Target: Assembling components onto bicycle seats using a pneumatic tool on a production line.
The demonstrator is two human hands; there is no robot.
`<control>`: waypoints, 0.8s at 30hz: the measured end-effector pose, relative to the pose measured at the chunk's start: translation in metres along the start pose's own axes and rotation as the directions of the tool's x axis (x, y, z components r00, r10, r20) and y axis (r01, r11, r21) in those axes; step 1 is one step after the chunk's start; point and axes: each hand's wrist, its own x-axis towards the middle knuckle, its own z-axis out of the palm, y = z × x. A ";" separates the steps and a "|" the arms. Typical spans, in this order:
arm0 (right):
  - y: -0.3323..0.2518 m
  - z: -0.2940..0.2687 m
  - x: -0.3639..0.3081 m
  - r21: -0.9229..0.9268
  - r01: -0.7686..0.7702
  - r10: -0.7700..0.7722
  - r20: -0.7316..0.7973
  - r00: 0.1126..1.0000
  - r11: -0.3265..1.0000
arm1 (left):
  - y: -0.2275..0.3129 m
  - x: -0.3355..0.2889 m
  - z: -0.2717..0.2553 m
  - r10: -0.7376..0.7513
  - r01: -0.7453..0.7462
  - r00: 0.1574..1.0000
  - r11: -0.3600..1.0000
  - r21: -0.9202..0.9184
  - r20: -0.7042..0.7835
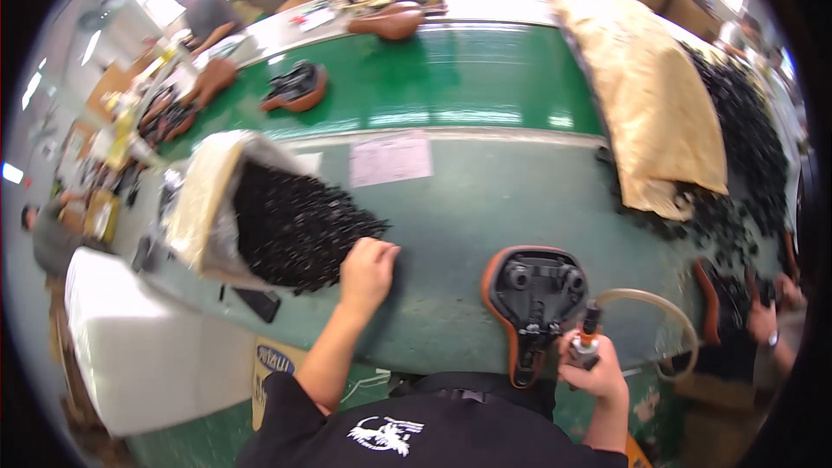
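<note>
My left hand [367,274] is at the right edge of a heap of small black screw-like pieces [299,230], its fingers drawn together. Whatever lies between them, if anything, is too small to make out. The heap spills from a tipped box lined with clear plastic [201,204]. My right hand [596,370] grips an air screwdriver [588,342] with an orange collar and a pale hose [667,312]. Just left of it, a brown bicycle saddle [497,282] lies upside down at the table's near edge, its black underside with two round coils facing up.
A green conveyor belt [485,69] runs beyond the table, carrying saddles [295,87]. A pink paper sheet [390,159] lies mid-table. At right are a tan sack [654,104] and piled black parts [737,121]. Another person's hands [764,321] hold something dark near a saddle at far right.
</note>
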 end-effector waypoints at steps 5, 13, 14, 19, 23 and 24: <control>-0.058 -0.002 -0.028 0.166 0.247 -0.218 -0.173 0.961 0.955 | 0.064 -0.034 -0.001 -0.364 0.633 0.760 0.227 -0.740 0.539; -0.112 0.074 0.035 0.456 0.816 -0.808 -0.290 0.514 0.356 | 0.145 -0.061 0.014 0.257 0.759 0.628 -0.411 -0.505 0.734; -0.111 0.073 0.041 0.461 0.820 -0.842 -0.242 0.483 0.338 | 0.149 -0.059 0.016 0.274 0.737 0.648 -0.460 -0.495 0.710; -0.108 0.070 0.036 0.389 0.822 -0.827 -0.214 0.520 0.416 | 0.147 -0.053 0.031 0.235 0.683 0.730 -0.258 -0.683 0.642; -0.104 0.063 0.030 0.338 0.828 -0.825 -0.202 0.528 0.448 | 0.145 -0.048 0.041 0.294 0.604 0.776 -0.088 -0.792 0.558; -0.104 0.058 0.029 0.318 0.833 -0.849 -0.130 0.511 0.453 | 0.145 -0.047 0.042 0.305 0.614 0.766 -0.086 -0.785 0.566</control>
